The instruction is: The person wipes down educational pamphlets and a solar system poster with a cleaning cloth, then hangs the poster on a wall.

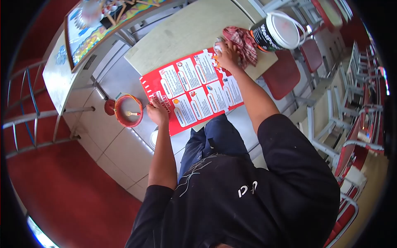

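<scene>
A red poster (192,89) with white text panels lies partly on the pale table (173,37), its near part reaching over the edge toward my legs. At the poster's left edge is my left hand (156,111), its fingers closed on that edge. My right hand (226,54) is at the far right end of the poster, closed around a small whitish thing (218,43) too hidden to name. Right beside that hand lies a crumpled red checked cloth (242,43).
A black and white bucket (277,31) stands beyond the cloth. On the floor at left sit a red round container (128,120) with a brush and a smaller red pot (109,107). Red-seated chairs (281,74) line the right; another table (62,78) stands at upper left.
</scene>
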Demonstrator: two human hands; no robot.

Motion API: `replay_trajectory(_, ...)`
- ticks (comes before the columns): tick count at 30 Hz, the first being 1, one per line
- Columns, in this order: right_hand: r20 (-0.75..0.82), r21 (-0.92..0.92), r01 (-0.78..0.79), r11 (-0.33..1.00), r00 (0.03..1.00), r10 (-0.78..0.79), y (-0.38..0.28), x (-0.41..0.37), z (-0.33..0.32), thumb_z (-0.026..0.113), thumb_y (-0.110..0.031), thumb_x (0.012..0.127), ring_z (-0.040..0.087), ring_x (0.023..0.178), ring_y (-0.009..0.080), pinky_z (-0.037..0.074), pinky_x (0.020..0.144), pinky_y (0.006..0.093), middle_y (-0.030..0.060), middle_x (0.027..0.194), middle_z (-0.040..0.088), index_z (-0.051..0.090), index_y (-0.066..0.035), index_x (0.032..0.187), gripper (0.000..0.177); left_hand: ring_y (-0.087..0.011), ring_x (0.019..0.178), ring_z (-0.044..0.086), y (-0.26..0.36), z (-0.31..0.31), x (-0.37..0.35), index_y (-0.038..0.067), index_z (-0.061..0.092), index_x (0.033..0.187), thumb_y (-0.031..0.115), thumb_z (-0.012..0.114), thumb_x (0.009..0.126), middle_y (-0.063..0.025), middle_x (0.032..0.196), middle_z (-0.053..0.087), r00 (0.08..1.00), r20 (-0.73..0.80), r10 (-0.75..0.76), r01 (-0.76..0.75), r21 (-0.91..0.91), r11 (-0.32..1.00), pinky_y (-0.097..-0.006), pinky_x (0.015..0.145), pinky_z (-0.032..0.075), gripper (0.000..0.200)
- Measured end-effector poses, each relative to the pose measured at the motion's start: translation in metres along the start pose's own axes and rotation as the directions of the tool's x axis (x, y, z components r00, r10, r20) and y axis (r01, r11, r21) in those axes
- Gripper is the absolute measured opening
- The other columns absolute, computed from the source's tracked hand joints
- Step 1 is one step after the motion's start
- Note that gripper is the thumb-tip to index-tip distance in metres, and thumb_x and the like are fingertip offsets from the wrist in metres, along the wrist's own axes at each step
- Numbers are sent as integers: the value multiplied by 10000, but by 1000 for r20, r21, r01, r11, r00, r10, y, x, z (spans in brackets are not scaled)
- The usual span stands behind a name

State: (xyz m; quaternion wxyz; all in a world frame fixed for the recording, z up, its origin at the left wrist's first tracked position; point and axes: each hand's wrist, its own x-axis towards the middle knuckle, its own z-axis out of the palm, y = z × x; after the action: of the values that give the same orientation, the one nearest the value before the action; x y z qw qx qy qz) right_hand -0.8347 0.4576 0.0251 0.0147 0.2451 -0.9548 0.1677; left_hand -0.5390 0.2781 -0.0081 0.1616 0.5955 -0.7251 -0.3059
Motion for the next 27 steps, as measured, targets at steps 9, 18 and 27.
replay_trajectory(9, 145, 337, 654, 677, 674, -724, -152, -186, 33, 490, -225, 849, 497, 1084, 230, 383, 854, 539, 44, 1157, 526, 619, -165, 1033, 232, -147, 679, 556, -19, -4, 13, -38, 602, 878, 408, 400, 986, -84, 732, 624, 961, 256, -108, 216, -443, 870, -324, 646, 454, 502)
replay_trajectory(18, 92, 112, 226, 968, 967, -237, -38, 78, 18, 603, -180, 826, 503, 1072, 311, 395, 872, 509, 43, 1137, 539, 585, -197, 1072, 248, -116, 650, 544, -22, -4, 18, -21, 593, 904, 424, 394, 991, -50, 764, 623, 926, 330, -181, 322, -445, 836, -283, 614, 451, 495)
replay_trajectory(27, 186, 372, 751, 545, 515, -837, -125, -191, 27, 520, -139, 820, 406, 1264, 179, 359, 904, 535, 38, 1292, 509, 625, -110, 1003, 213, -114, 676, 574, -5, -30, 24, 37, 589, 1043, 740, 140, 878, -23, 757, 578, 735, 646, -206, 642, -564, 519, -263, 606, 477, 849)
